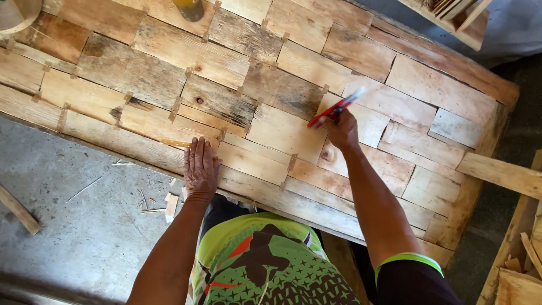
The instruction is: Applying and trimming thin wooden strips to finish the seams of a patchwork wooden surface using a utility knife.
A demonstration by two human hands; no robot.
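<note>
— Pencil point(335, 107), where is it sitting?
— Right hand point(340, 131) is gripping it over the plank desk point(141, 73), tip pointing away.
— And the left hand point(199, 168)?
— Its grip is lying flat and open, pressing on the near edge, holding nothing

desk point(141, 73): rough, matt, weathered wood boards, knotted, stained grey in patches | red tool point(333, 108): smooth, glossy, plastic-looking | floor point(84, 226): matt, rough grey concrete | offcuts point(169, 204): pale raw wood
</note>
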